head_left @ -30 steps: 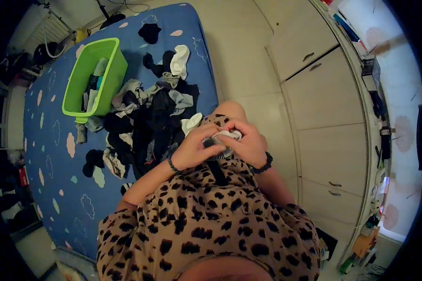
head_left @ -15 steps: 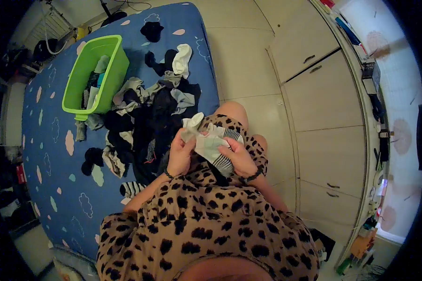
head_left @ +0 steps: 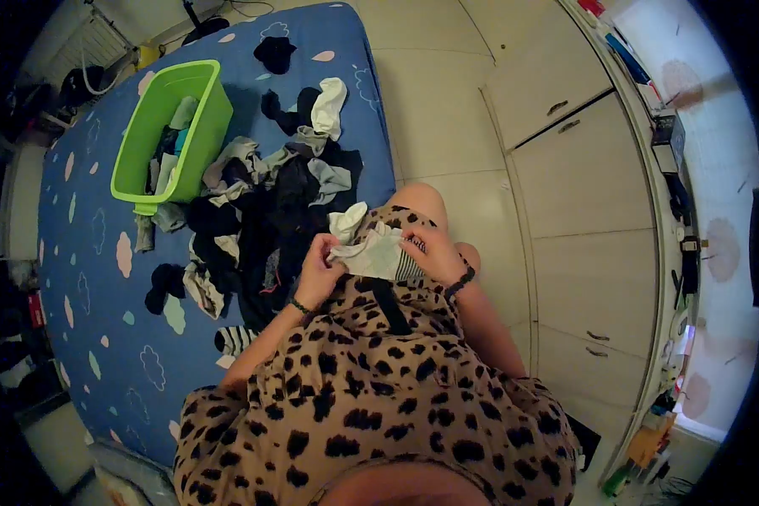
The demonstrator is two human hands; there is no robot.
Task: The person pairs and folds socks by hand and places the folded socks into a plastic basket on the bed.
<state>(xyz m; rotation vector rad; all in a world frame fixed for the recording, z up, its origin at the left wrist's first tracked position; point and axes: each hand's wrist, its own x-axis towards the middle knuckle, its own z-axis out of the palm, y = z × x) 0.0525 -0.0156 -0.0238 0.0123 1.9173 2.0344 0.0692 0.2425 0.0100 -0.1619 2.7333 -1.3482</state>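
Head view showed the left hand [head_left: 319,271] and right hand [head_left: 433,255] each grasping one end of a pale sock with dark stripes [head_left: 383,256], held stretched above the lap. Beside it lay a white sock [head_left: 347,223], near a heap of dark and grey socks [head_left: 270,202] on the blue bed [head_left: 135,337]; a green basket [head_left: 209,135] stood beyond.

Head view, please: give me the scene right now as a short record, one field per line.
Left hand: left hand pinches one end of the pale sock
Right hand: right hand grips its striped end
Held sock: spread between both hands, above the lap
Basket: green basket on the bed, gray, white and teal fabric inside
Pile: mostly dark sock pile between basket and lap
Near left forearm: black-and-white striped sock
Far end of bed: black bundle, lying apart
Right side: cabinet beyond the floor
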